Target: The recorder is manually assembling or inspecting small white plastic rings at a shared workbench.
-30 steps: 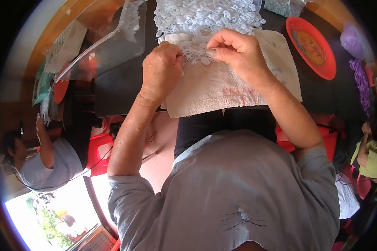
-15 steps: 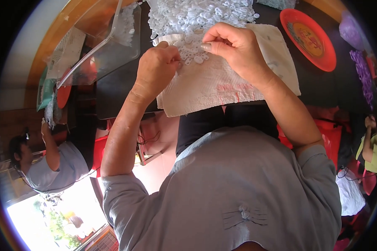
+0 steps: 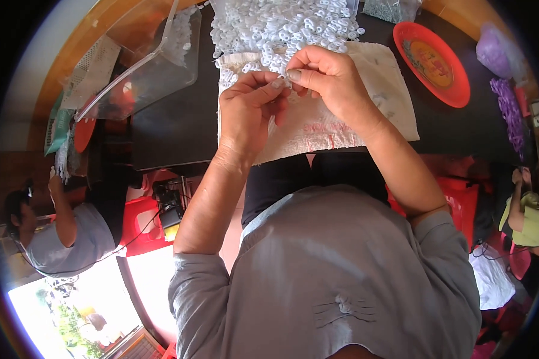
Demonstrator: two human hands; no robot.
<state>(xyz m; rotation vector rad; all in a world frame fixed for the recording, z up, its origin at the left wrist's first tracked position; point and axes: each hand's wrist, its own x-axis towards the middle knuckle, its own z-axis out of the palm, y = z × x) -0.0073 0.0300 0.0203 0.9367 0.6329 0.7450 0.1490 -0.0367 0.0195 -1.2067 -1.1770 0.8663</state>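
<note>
Over a cream towel (image 3: 395, 113), my left hand (image 3: 245, 116) and my right hand (image 3: 338, 81) meet fingertip to fingertip. Both are closed in a pinch at one small white plastic piece (image 3: 283, 78), largely covered by the fingers. Whether the right fingers also hold something smaller cannot be made out. Just beyond the hands, a large heap of similar white plastic pieces (image 3: 269, 27), each with holes in it, spills onto the towel's far edge.
A red oval plate (image 3: 458, 90) with small grey bits stands on the dark table (image 3: 173, 134) at right, near a clear bag of small grey parts (image 3: 392, 9). A clear plastic bin (image 3: 144, 90) lies tilted at left. Purple bundles (image 3: 506, 110) are far right. Other people sit on both sides.
My left hand has moved right and turned its fingers toward my right hand, which has come slightly lower. The hands, apart before, now meet at a small white piece.
</note>
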